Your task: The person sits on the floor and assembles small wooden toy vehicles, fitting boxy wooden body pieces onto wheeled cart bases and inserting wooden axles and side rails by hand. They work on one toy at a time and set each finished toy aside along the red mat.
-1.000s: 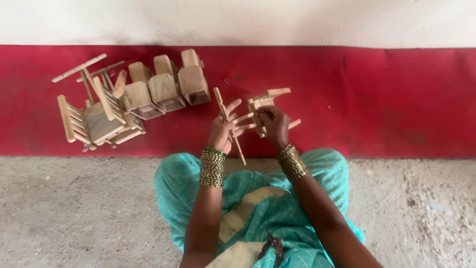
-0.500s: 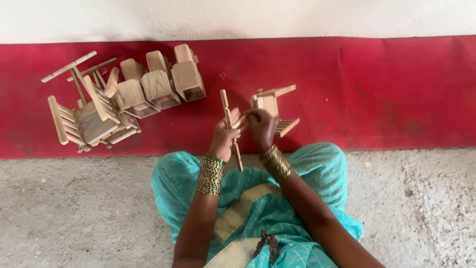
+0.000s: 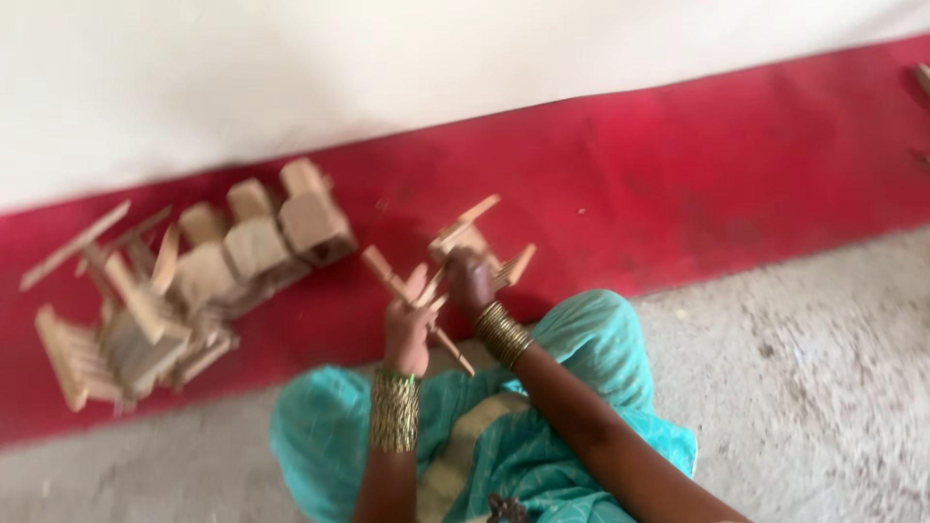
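Observation:
My left hand grips a thin wooden stick that slants from upper left to lower right. My right hand holds a small, partly built wooden chair frame right beside the stick; the two pieces touch between my hands. Both wrists carry stacks of gold bangles. My knees in turquoise cloth lie just below the hands. The frame is blurred, so the joint itself is unclear.
A row of small finished wooden chairs lies on the red floor strip to the left, with a heap of slatted wooden pieces further left. A white wall runs behind. Grey concrete floor spreads to the right.
The view has tilted and swung, so the scene sits slanted and blurred. My hands stay together on the stick and chair frame, pulled slightly closer to my lap.

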`<state>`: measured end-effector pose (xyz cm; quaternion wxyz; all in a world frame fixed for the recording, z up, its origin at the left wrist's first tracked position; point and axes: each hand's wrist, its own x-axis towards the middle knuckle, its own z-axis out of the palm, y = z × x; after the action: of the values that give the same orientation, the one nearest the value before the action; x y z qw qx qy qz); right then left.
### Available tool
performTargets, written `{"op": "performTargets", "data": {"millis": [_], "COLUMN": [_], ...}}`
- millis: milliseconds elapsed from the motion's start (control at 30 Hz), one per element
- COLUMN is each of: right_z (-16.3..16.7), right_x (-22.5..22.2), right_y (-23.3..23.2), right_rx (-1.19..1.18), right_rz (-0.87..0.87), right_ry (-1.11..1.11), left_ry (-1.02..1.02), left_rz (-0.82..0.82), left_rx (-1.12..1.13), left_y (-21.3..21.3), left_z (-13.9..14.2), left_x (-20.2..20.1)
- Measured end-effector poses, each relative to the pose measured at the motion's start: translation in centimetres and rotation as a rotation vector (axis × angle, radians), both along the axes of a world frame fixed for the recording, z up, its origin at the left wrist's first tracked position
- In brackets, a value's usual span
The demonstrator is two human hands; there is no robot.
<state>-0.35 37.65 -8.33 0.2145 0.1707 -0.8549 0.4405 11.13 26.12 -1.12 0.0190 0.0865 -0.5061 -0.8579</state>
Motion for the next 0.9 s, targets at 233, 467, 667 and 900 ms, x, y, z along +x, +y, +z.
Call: {"op": "performTargets", "data": {"millis": [233, 467, 667, 900], "right_z": [3.5, 10.5, 14.6, 17.6], "right_x": [2.1, -0.8, 0.8, 0.0], "right_y": [4.4, 9.9, 10.5, 9.8], "right_rx": [0.113, -0.733, -0.665, -0.295], "right_rz": [0.193, 0.264, -0.141, -0.371], "right_ry": [-0.241, -0.416, 0.070, 0.122], "left_ry": [0.175, 0.444, 0.278, 0.309], "left_rz": [-0.005, -0.150, -0.043, -0.080], "left_rx": [-0.208, -0.369, -0.118, 0.111], "left_y": [2.8, 5.2, 5.8, 5.3], "left_z": [5.4, 6.7, 7.0, 6.6], "left_x": [-0.4, -4.2, -12.7, -16.6]}}
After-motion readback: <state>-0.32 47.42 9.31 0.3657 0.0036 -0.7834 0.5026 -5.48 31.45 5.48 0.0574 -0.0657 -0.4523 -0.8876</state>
